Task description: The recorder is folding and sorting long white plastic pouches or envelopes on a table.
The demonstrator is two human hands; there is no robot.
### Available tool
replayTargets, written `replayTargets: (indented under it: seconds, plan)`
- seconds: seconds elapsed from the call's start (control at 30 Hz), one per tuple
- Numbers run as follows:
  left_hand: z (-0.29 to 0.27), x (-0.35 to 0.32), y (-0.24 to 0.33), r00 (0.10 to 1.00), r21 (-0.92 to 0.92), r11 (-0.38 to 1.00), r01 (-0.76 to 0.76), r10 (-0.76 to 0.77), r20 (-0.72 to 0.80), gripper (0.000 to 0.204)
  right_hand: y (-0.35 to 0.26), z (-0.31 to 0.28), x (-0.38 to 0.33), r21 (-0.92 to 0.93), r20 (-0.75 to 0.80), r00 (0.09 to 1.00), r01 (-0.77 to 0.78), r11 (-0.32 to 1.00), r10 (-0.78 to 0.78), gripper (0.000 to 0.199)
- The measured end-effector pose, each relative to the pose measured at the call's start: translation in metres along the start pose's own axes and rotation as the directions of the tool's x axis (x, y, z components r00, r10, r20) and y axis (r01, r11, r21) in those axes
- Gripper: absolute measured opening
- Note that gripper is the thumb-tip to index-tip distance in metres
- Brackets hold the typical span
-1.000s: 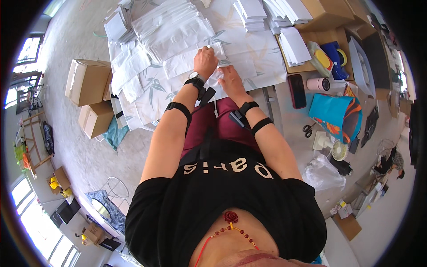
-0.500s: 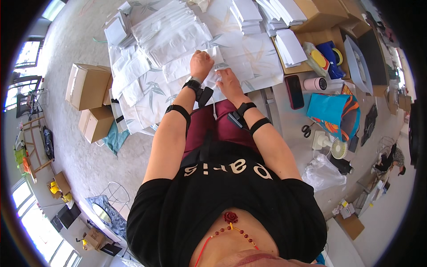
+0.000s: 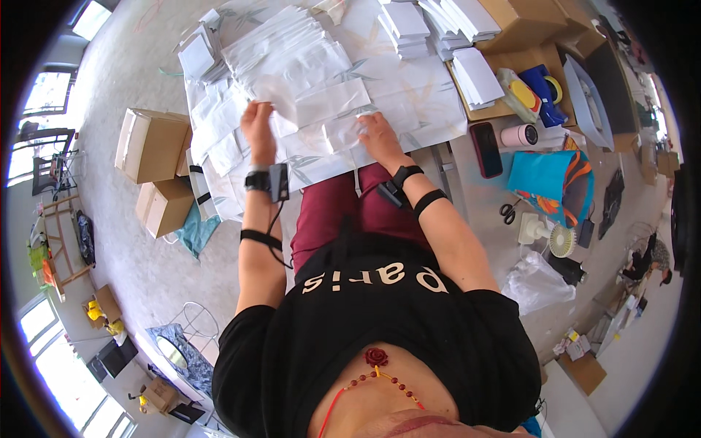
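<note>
L hand nr wht stack, R hand on wht sheet

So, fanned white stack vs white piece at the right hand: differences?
The stack has many overlapping layers; the piece looks single. The stack is larger than the piece. The stack lies apart from the right hand; the piece is right at it. Both are white.

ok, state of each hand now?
Left hand: curled; whether it holds anything can't be told.
Right hand: at a thin white piece; grip unclear.
</note>
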State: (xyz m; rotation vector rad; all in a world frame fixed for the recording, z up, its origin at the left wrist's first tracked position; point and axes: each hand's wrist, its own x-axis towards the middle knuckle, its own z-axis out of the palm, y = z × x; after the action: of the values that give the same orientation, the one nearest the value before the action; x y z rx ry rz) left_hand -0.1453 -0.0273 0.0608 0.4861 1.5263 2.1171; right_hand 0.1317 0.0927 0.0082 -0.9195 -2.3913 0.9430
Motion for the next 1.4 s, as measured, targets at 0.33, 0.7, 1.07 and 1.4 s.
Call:
replayTargets:
  seconds: [0.33,0.7,1.07,1.4]
  plan:
    - [-0.003,-0.052,0.075,0.973,0.322,0.928,-0.188,0.13,0.193,0.018,-0.006,-0.001,0.002,-0.057,0.03,0.999,0.022,0.998,-0.021,0.041]
    - [0.026,-0.109,-0.036,0.957,0.14,0.961,0.237,-0.256,0.134,0.02,-0.085,-0.021,0.002,0.21,-0.034,0.991,0.136,0.968,-0.131,0.028]
    - [0.017,-0.128,-0.013,0.964,0.049,0.985,0.163,-0.169,0.203,0.016,-0.109,0.006,-0.003,0.338,-0.012,1.0,0.03,0.941,-0.027,0.021]
    - [0.013,-0.134,-0.02,0.988,0.064,0.995,0.071,-0.079,0.133,0.013,-0.113,0.009,-0.006,0.284,-0.1,0.993,0.084,0.955,-0.057,0.02]
